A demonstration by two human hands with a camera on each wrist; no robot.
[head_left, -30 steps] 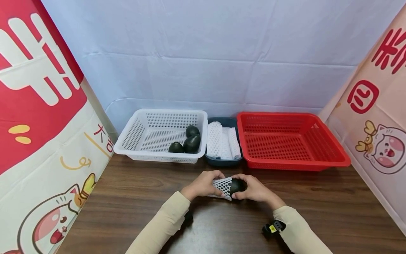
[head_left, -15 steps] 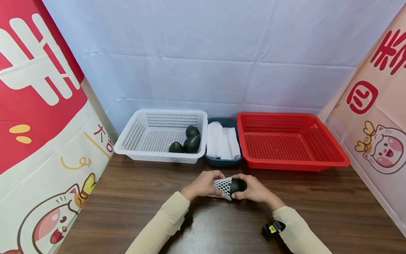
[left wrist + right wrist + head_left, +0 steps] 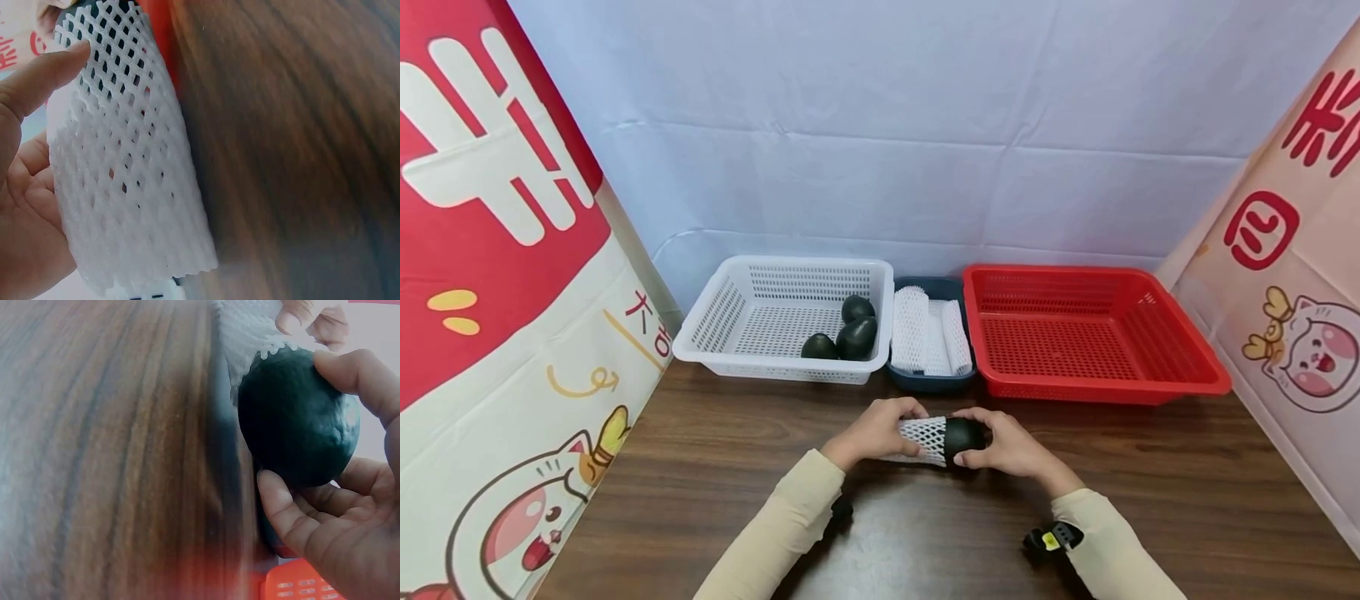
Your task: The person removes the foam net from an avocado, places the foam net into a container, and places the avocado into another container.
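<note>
In the head view, a dark green avocado (image 3: 962, 437) sits with one end inside a white foam net sleeve (image 3: 925, 440), just above the table. My left hand (image 3: 874, 432) grips the sleeve, thumb at its near side. The left wrist view shows the foam net (image 3: 131, 162) stretched at the avocado end and its loose tail hanging flatter below. My right hand (image 3: 1013, 446) holds the avocado's bare end; in the right wrist view, thumb and fingers curve around the avocado (image 3: 297, 419), and the net's edge meets the fruit near the thumb.
Behind the hands stand a white basket (image 3: 775, 364) with several avocados (image 3: 857, 337), a dark blue tray (image 3: 931, 383) of foam nets (image 3: 911, 329), and a red basket (image 3: 1105, 389). They stand side by side on the brown wooden table (image 3: 730, 433).
My hands have moved slightly apart, the left one shifting left with the net. A bit more of the avocado shows past the net's edge.
</note>
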